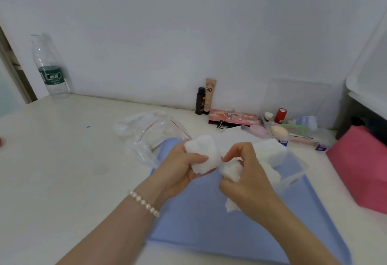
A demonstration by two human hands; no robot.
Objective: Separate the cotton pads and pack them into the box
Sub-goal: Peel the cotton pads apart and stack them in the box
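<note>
The white table [62, 160] carries a flat light-blue rectangular mat [199, 223], above which both hands work. A clear plastic box [293, 172] stands on the mat's far right corner, just beside the right hand, and already contains white cotton pads. A clear zip bag with a red seal strip [155, 137] lies open on the table, just beyond the left hand.

The left hand [180, 166] grips a thick clump of white cotton pads [204, 155], thumb pressed across its front. The right hand [245, 172] pinches a smaller wad of white cotton [231, 170] between curled fingers, touching the clump.

Probable faults:

1. The clump appears compressed. Excess thumb pressure would bind the layers, so several pads peel off together.
2. A sharp pull may tear or shred the soft fibre instead of parting it cleanly.
3. Some cotton hangs below the right hand. A loose grip could drop it onto the mat.
4. The box is light and close to the right forearm. A careless transfer could knock it aside or tip it.
</note>
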